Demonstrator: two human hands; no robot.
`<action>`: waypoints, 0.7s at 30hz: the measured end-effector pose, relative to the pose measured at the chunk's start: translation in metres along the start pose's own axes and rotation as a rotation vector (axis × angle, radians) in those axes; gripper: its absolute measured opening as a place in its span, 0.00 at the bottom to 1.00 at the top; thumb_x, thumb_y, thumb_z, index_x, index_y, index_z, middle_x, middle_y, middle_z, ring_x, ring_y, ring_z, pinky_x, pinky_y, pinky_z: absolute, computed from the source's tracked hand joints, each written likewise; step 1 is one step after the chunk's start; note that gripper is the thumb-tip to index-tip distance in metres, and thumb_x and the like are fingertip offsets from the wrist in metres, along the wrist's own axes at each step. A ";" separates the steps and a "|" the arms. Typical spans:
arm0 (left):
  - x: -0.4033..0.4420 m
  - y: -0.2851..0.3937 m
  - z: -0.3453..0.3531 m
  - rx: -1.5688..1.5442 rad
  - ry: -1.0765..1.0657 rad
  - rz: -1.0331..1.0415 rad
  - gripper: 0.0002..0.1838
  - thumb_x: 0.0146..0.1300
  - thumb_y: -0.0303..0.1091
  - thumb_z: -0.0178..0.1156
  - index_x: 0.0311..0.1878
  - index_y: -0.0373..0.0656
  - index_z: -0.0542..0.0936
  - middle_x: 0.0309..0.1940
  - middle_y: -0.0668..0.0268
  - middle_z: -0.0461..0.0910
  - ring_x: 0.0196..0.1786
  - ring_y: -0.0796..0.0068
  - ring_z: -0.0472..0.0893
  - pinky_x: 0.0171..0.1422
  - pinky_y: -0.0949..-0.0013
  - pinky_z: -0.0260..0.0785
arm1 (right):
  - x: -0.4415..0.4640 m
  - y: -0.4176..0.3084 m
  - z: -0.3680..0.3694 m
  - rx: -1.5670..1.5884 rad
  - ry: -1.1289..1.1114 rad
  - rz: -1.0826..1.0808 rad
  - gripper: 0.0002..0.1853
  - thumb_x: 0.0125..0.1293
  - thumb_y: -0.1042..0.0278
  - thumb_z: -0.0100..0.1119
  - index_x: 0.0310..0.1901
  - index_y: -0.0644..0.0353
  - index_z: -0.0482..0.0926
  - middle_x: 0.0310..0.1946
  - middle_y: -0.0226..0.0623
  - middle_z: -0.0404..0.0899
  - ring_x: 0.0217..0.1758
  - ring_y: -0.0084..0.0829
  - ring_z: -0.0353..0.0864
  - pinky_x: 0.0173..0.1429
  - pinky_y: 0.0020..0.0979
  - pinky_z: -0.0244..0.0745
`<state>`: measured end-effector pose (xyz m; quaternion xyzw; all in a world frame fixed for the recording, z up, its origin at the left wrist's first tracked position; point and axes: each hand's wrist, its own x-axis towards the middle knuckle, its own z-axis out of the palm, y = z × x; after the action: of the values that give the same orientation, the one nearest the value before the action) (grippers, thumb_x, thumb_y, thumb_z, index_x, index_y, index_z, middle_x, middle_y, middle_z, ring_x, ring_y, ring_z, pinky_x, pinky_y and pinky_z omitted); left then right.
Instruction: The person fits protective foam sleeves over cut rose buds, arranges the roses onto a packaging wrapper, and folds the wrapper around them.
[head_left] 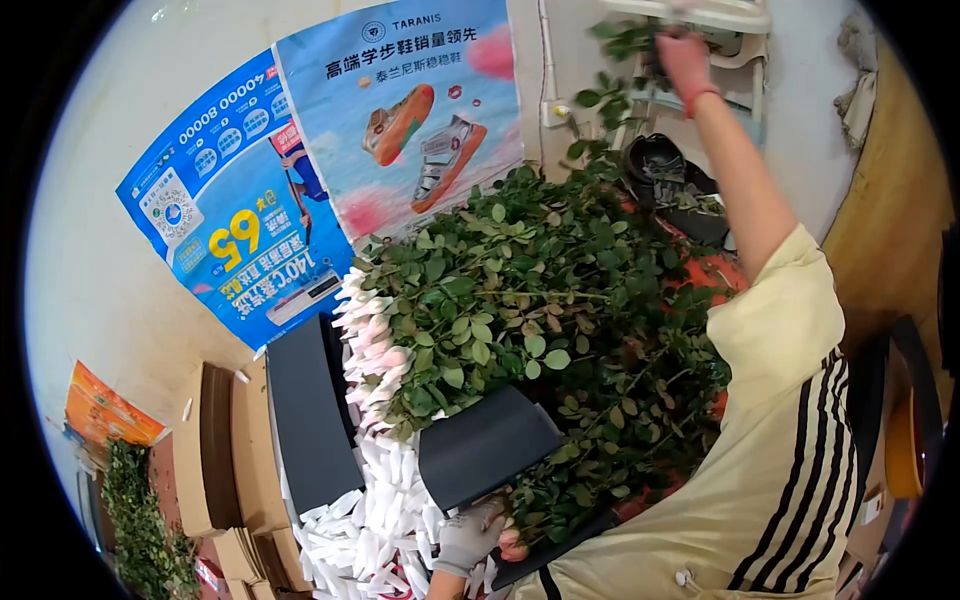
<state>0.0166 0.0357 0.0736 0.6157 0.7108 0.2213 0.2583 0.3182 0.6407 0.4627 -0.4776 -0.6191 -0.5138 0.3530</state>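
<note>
While blooms (512, 546) sit beside the left grip (468, 540), leaves (626, 38) adjoin the right grip (684, 62).

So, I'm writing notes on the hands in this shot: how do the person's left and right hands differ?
The left hand wears a pale glove; the right hand has a reddish band at its wrist. The left is low, beside a dark panel; the right is raised, near a white frame. Both are close to plant parts: pink petals by the left, green leaves by the right.
</note>
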 end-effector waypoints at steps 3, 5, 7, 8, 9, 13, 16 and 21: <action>0.004 -0.025 0.018 -0.028 0.052 0.162 0.19 0.58 0.45 0.56 0.50 0.48 0.79 0.41 0.55 0.81 0.43 0.56 0.81 0.47 0.59 0.73 | -0.013 0.082 -0.034 1.020 -0.006 0.554 0.09 0.60 0.65 0.60 0.37 0.61 0.77 0.28 0.35 0.79 0.25 0.29 0.80 0.28 0.29 0.74; -0.001 -0.004 0.005 -0.004 0.036 0.098 0.19 0.58 0.44 0.56 0.50 0.48 0.79 0.41 0.55 0.81 0.43 0.56 0.81 0.47 0.59 0.73 | -0.020 0.084 -0.072 1.701 0.100 0.844 0.08 0.63 0.68 0.57 0.39 0.64 0.76 0.31 0.34 0.80 0.25 0.28 0.81 0.25 0.26 0.72; -0.002 0.006 -0.005 0.050 -0.005 0.016 0.18 0.59 0.44 0.55 0.50 0.48 0.79 0.41 0.55 0.81 0.42 0.56 0.81 0.45 0.59 0.73 | -0.019 0.051 -0.118 1.821 0.250 0.787 0.09 0.64 0.70 0.56 0.43 0.66 0.75 0.35 0.39 0.81 0.27 0.31 0.82 0.25 0.25 0.72; -0.001 0.004 -0.003 0.036 0.005 0.037 0.19 0.59 0.43 0.55 0.51 0.47 0.79 0.41 0.55 0.81 0.41 0.56 0.81 0.45 0.59 0.73 | -0.018 0.022 -0.140 1.783 0.307 0.725 0.10 0.64 0.71 0.54 0.44 0.67 0.75 0.36 0.36 0.81 0.32 0.30 0.83 0.32 0.26 0.75; -0.002 0.006 -0.003 0.028 -0.001 0.021 0.19 0.59 0.43 0.55 0.52 0.47 0.78 0.41 0.55 0.81 0.42 0.56 0.81 0.45 0.59 0.73 | -0.015 0.009 -0.131 1.542 0.294 0.575 0.11 0.64 0.69 0.54 0.44 0.67 0.75 0.36 0.37 0.81 0.35 0.32 0.82 0.37 0.28 0.76; -0.001 0.008 -0.005 0.026 -0.031 -0.006 0.21 0.60 0.45 0.54 0.53 0.46 0.77 0.44 0.55 0.81 0.43 0.55 0.80 0.47 0.59 0.72 | -0.003 -0.140 -0.191 1.395 0.248 0.333 0.12 0.56 0.71 0.59 0.41 0.68 0.80 0.31 0.39 0.83 0.35 0.22 0.79 0.42 0.29 0.73; -0.003 0.002 0.005 -0.041 0.033 -0.004 0.22 0.60 0.45 0.53 0.54 0.46 0.76 0.46 0.55 0.80 0.45 0.55 0.80 0.48 0.59 0.72 | -0.014 -0.252 -0.164 0.746 -0.124 -0.148 0.23 0.58 0.58 0.51 0.50 0.66 0.71 0.35 0.50 0.78 0.42 0.46 0.79 0.47 0.40 0.74; -0.004 0.010 -0.004 -0.037 -0.063 -0.126 0.21 0.62 0.47 0.54 0.54 0.46 0.77 0.48 0.57 0.80 0.48 0.57 0.80 0.52 0.60 0.71 | -0.155 -0.416 -0.186 0.858 -0.215 -0.795 0.07 0.58 0.68 0.46 0.31 0.55 0.76 0.29 0.33 0.77 0.33 0.34 0.78 0.36 0.35 0.72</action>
<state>0.0218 0.0331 0.0831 0.5715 0.7354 0.1984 0.3054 -0.0426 0.4175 0.2361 -0.0733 -0.9350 -0.2594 0.2304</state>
